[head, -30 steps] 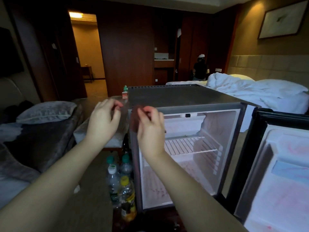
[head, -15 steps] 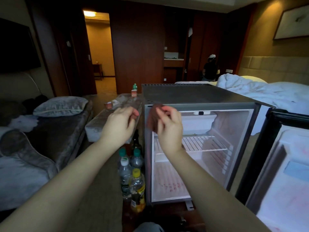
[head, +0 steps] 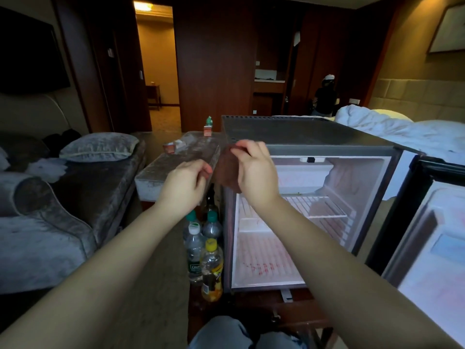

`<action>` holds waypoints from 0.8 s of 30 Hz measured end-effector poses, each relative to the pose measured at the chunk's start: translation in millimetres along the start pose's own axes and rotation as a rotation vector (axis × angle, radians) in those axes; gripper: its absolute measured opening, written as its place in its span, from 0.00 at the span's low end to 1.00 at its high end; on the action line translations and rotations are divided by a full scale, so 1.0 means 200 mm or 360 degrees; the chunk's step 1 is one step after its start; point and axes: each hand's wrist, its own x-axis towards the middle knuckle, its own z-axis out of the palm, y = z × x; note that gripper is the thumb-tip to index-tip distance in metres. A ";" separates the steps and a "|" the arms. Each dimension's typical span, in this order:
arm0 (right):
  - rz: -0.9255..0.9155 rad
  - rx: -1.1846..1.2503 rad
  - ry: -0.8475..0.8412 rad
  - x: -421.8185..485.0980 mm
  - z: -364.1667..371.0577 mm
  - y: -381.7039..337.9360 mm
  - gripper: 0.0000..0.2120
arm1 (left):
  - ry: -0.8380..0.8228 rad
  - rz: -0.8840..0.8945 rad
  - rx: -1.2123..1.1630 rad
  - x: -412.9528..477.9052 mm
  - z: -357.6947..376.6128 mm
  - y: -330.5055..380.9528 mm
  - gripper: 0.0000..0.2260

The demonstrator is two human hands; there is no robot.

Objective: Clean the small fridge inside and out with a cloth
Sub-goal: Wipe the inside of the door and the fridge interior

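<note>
The room is lying dim and warm-toned. A ceiling lamp in the far hallway is glowing yellow and burning out to a flat patch. Cooler light is lying on the white bedding at the right and is making the inside of the fridge glow pale. The wood wall is sinking into shadow. The wide lens is bending lines near the edges, and the fridge door at the right edge is smearing soft. Grain is dulling fine detail throughout.

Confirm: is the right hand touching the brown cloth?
Touching. The head view shows the right hand pinching the top edge of the brown cloth, which hangs from its fingers in front of the fridge.
</note>
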 end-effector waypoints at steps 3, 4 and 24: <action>-0.0041 -0.0029 -0.0041 -0.11 0.05 0.03 0.16 | 0.0030 -0.0084 -0.0035 0.02 -0.01 -0.01 0.10; -0.0061 -0.0028 -0.0098 -0.20 0.07 0.04 0.15 | 0.0033 -0.0097 -0.0049 0.02 -0.01 -0.01 0.10; -0.0011 -0.0252 -0.0991 -0.50 -0.06 0.04 0.14 | -0.0283 -0.0298 0.0057 -0.41 -0.11 0.09 0.08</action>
